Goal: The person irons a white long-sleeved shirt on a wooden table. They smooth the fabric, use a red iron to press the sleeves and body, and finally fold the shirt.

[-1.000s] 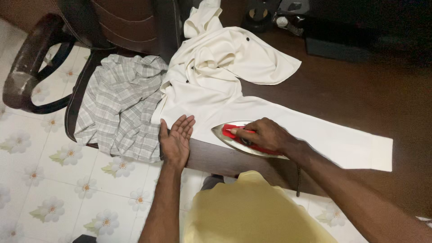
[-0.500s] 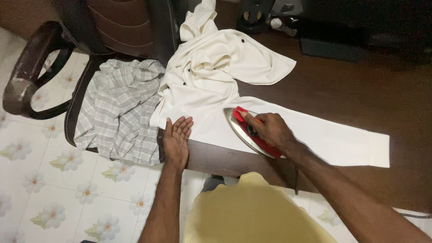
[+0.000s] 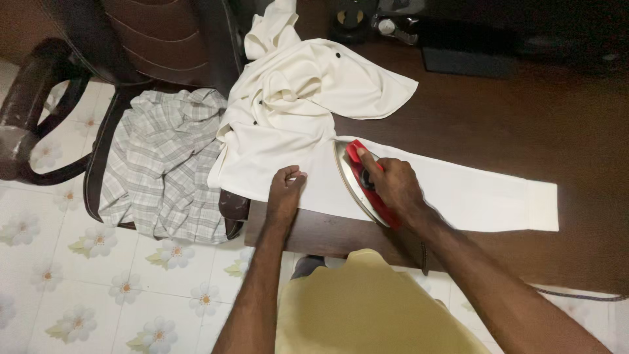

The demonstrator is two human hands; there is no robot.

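A dark brown wooden table (image 3: pixel 498 118) carries a cream-white shirt (image 3: pixel 308 92) — its body bunched in loose folds near the table's left end, one long sleeve (image 3: pixel 472 190) spread flat along the near edge. On that sleeve sits a clothes iron with a metal soleplate and red handle (image 3: pixel 359 180). At the far edge lies a dark flat rectangular object (image 3: pixel 468 62) — too dim to make out further.
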